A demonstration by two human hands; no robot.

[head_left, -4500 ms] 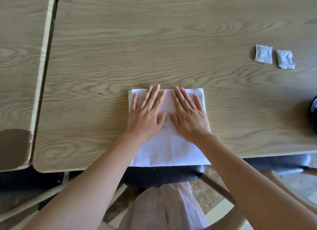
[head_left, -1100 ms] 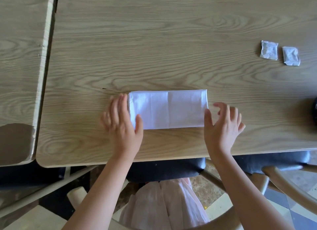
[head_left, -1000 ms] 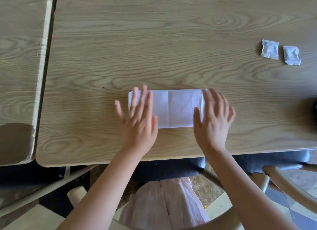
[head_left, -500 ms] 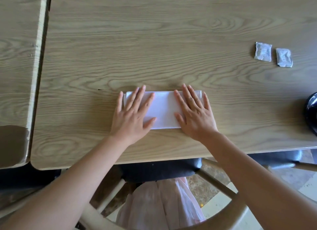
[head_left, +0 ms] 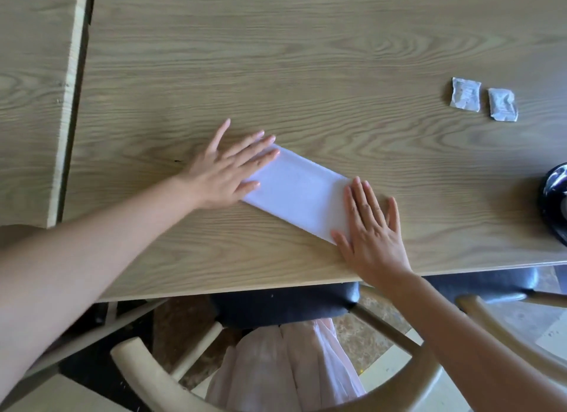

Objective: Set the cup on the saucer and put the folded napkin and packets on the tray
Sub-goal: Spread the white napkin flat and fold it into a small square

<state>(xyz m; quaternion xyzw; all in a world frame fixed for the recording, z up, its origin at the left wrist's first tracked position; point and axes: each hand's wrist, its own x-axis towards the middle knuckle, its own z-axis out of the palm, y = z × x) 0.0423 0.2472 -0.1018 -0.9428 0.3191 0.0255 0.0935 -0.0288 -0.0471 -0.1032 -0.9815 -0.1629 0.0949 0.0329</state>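
A white folded napkin (head_left: 299, 192) lies as a long strip on the wooden table (head_left: 306, 73), turned at an angle. My left hand (head_left: 228, 169) rests flat on its left end, fingers spread. My right hand (head_left: 371, 230) lies flat on its right end near the table's front edge. Two small grey-white packets (head_left: 465, 95) (head_left: 503, 105) lie side by side at the far right. A glossy black rounded object (head_left: 555, 202) is cut off by the right edge; I cannot tell what it is. No tray is in view.
A second wooden table (head_left: 33, 89) adjoins on the left across a narrow dark gap. Below the front edge are a dark chair seat (head_left: 285, 304), curved wooden chair arms (head_left: 147, 371) and pale pink clothing (head_left: 291, 365).
The napkin was folded from a large sheet into a narrow strip. In the last half second it turned from square with the table to slanted, and my hands slid out to its ends.
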